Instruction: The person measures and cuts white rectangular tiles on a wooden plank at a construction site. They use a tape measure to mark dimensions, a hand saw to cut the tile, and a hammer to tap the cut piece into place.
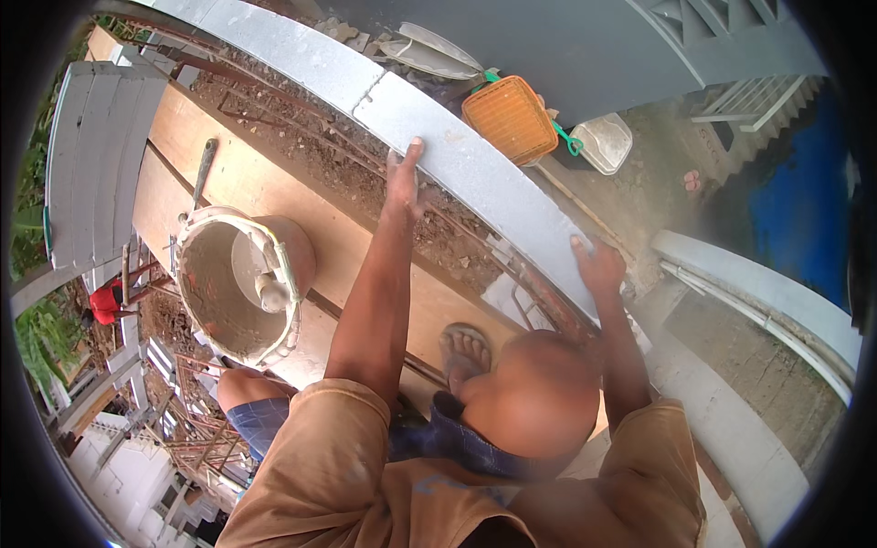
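Observation:
A long light grey block (pixel 484 173) lies along the top of a wall edge, its far end meeting another grey block (pixel 274 46) at a narrow joint. My left hand (pixel 405 175) grips its near edge, thumb on the top face, the other fingers mostly hidden. Farther right, my right hand (pixel 599 268) clasps the block's opposite side near the closer end, fingers partly out of sight. Left of my left arm, a mortar-smeared bucket (pixel 297 242) stands on wooden planks, with a mortar-coated tool (pixel 271 290) inside. Beside it rests a dark-handled tool (pixel 206 173).
I crouch on plywood planks (pixel 274 178), my bare foot (pixel 466 352) near the wall. Beyond it, lower down, are an orange basket (pixel 512 119), a whitish tub (pixel 606 143) and a bamboo pole (pixel 585 210). Scaffold bars and a person in red (pixel 107 303) appear below left.

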The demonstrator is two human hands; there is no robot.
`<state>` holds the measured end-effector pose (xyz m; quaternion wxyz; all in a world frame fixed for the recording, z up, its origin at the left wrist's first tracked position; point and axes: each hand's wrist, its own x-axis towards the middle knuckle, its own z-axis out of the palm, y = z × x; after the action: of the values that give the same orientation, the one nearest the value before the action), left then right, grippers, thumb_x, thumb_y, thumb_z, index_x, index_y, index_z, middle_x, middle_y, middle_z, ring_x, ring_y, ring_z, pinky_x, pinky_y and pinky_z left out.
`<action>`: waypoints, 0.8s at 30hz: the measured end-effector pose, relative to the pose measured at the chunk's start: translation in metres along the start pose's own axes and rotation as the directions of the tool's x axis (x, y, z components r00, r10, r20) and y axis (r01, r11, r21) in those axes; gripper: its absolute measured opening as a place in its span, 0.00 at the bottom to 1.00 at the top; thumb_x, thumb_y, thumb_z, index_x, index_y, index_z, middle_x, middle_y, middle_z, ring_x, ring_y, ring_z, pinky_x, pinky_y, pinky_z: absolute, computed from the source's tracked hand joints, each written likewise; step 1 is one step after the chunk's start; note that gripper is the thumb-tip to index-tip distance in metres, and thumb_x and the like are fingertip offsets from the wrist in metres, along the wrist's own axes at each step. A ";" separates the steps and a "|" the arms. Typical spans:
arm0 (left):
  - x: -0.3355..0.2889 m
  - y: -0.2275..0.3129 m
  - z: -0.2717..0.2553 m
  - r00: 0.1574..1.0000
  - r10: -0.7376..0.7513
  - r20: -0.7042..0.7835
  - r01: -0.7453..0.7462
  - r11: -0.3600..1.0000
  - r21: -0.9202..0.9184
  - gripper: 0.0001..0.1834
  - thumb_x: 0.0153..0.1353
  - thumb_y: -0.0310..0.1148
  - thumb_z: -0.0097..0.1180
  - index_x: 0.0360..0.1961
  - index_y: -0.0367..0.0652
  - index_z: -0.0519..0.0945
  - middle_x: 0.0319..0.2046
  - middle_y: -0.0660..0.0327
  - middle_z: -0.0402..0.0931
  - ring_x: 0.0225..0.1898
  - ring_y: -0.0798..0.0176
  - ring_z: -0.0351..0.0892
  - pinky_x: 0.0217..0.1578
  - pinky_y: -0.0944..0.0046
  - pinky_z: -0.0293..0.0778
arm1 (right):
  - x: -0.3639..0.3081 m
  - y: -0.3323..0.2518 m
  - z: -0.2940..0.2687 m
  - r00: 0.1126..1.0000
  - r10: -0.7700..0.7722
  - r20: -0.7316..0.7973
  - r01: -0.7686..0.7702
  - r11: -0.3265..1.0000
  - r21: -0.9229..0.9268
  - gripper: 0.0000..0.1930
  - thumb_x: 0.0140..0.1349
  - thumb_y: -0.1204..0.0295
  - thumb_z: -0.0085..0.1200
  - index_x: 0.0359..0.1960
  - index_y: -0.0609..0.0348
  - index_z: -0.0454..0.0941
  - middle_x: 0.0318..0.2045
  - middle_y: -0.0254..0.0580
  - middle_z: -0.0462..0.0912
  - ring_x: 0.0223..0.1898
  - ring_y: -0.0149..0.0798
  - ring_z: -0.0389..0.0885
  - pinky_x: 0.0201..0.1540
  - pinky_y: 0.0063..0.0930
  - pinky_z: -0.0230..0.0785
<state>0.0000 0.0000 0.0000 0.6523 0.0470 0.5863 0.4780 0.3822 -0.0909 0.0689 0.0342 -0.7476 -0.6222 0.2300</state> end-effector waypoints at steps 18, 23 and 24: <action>0.006 0.005 0.008 0.988 0.124 0.092 -0.132 0.988 0.083 0.48 0.68 0.49 0.59 0.77 0.48 0.42 0.66 0.49 0.64 0.60 0.47 0.75 0.46 0.46 0.85 | -0.002 0.032 0.012 0.993 -0.072 -0.093 0.054 0.982 -0.182 0.30 0.61 0.40 0.57 0.39 0.58 0.86 0.21 0.52 0.82 0.28 0.56 0.83 0.33 0.50 0.75; 0.001 0.008 0.009 0.993 0.093 0.067 -0.101 0.986 0.130 0.50 0.67 0.51 0.58 0.77 0.48 0.40 0.66 0.48 0.63 0.61 0.46 0.73 0.45 0.46 0.85 | 0.000 0.026 0.009 0.999 0.022 -0.024 -0.027 0.978 -0.205 0.31 0.62 0.39 0.54 0.50 0.52 0.85 0.29 0.56 0.85 0.38 0.59 0.85 0.43 0.51 0.75; -0.001 0.012 0.009 0.993 0.097 0.068 -0.106 0.984 0.142 0.50 0.67 0.52 0.58 0.77 0.47 0.40 0.67 0.48 0.62 0.61 0.46 0.72 0.46 0.46 0.84 | 0.001 0.026 0.011 0.999 0.038 -0.013 -0.040 0.976 -0.215 0.31 0.62 0.39 0.54 0.50 0.52 0.85 0.30 0.57 0.85 0.38 0.59 0.85 0.43 0.52 0.75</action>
<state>0.0004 0.0106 0.0108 0.6394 0.1387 0.5965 0.4648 0.4017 -0.0986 0.0506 -0.0488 -0.7600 -0.6285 0.1585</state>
